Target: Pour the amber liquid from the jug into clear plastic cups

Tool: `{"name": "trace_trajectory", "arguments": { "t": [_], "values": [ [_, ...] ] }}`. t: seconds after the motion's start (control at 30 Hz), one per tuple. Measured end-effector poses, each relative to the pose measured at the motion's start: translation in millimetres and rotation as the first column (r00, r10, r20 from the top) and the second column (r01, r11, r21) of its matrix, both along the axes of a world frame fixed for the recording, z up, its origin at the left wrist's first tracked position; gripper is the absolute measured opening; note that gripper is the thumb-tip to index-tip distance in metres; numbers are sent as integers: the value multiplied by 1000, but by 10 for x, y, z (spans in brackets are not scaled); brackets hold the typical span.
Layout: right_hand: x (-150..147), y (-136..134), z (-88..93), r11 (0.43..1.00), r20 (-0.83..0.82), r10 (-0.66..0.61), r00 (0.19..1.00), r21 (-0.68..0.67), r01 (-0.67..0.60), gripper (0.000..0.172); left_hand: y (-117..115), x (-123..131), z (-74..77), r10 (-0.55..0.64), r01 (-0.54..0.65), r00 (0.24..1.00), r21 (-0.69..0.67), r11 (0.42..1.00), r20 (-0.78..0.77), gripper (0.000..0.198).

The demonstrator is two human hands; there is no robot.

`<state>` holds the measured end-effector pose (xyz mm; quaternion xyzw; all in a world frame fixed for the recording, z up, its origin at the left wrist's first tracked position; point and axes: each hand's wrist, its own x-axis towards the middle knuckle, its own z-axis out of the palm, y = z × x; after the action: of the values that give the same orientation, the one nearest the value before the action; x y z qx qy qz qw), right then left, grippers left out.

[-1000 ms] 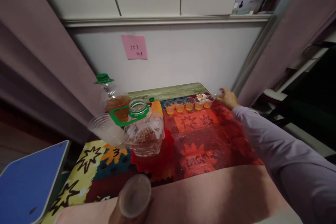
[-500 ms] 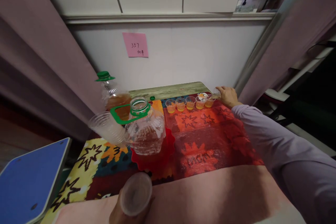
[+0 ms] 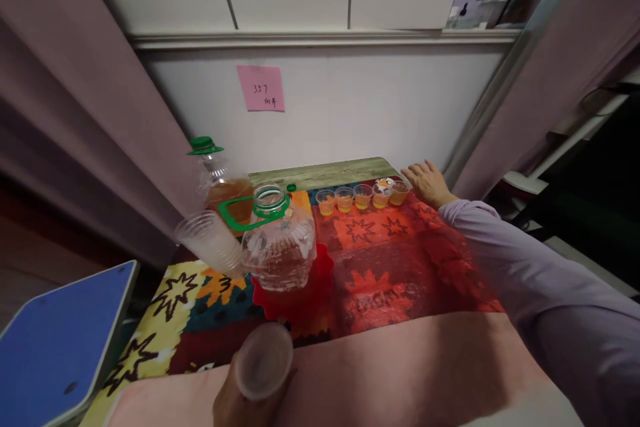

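Note:
My left hand (image 3: pixel 231 393), low at the front edge, is wrapped round a translucent plastic cup (image 3: pixel 264 361) seen end-on. I cannot tell whether it is one cup or a stack. At the far right corner of the table my right hand (image 3: pixel 427 184) is stretched out with its fingers apart, beside a row of several small clear cups (image 3: pixel 363 197) with amber liquid low inside. No held thing shows in it. A big clear bottle (image 3: pixel 281 253) with a green handle, its mouth uncapped, stands on a red scalloped mat (image 3: pixel 323 283) between my hands.
A second bottle (image 3: pixel 227 190) with a green cap holds brownish liquid at the back left. A stack of clear cups (image 3: pixel 207 240) leans beside the uncapped bottle. A small green cap (image 3: pixel 291 187) lies behind. A blue board (image 3: pixel 70 340) stands left; a white wall (image 3: pixel 350 107) rises behind.
A clear cup at my right fingertips, by the row's right end, no longer shows there. My right fingers have spread. My left hand still holds its cup, and the view has shifted slightly.

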<state>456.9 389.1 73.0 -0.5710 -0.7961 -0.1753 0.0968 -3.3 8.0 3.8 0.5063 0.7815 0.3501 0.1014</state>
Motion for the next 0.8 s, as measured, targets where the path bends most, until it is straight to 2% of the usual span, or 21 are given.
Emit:
{"name": "trace_trajectory", "arguments": {
  "t": [0.1,0.17,0.2,0.27,0.33,0.37,0.43,0.5,0.57,0.67,0.8],
  "values": [
    [-134,-255,100,992,-223,-90,971,61,106,53,37,-99,-66,-20,28,993,-66,997,116,46],
    [-332,-577,132,984,-492,-118,862,59,168,64,43,-101,-48,-20,23,990,-18,1000,137,47],
    [-472,-793,138,987,-632,-91,770,48,156,70,42,-83,-27,-46,45,988,12,999,149,48],
    [-821,-1319,150,999,-842,48,538,35,-33,80,37,-26,23,-94,84,979,65,994,182,51],
    [-1228,-1914,187,953,-940,148,307,51,-300,76,26,35,69,-135,120,969,81,989,209,55],
    [-1437,-2204,215,910,-957,172,235,63,-411,71,19,59,88,-158,143,963,83,986,220,56],
    [-1838,-2709,266,819,-966,210,152,88,-568,63,-1,92,113,-183,170,954,74,983,239,54],
    [-2184,-3064,271,753,-960,252,122,116,-648,67,-22,100,121,-200,193,945,51,980,258,54],
    [-2434,-3260,202,717,-924,351,150,162,-678,77,-38,86,113,-219,214,938,47,976,270,53],
    [-2593,-3334,15,671,-834,490,255,175,-720,91,-49,48,95,-233,217,937,90,972,260,51],
    [-2514,-3254,-131,660,-776,532,339,130,-740,93,-42,14,89,-208,183,954,129,975,217,48]
  ]
}}
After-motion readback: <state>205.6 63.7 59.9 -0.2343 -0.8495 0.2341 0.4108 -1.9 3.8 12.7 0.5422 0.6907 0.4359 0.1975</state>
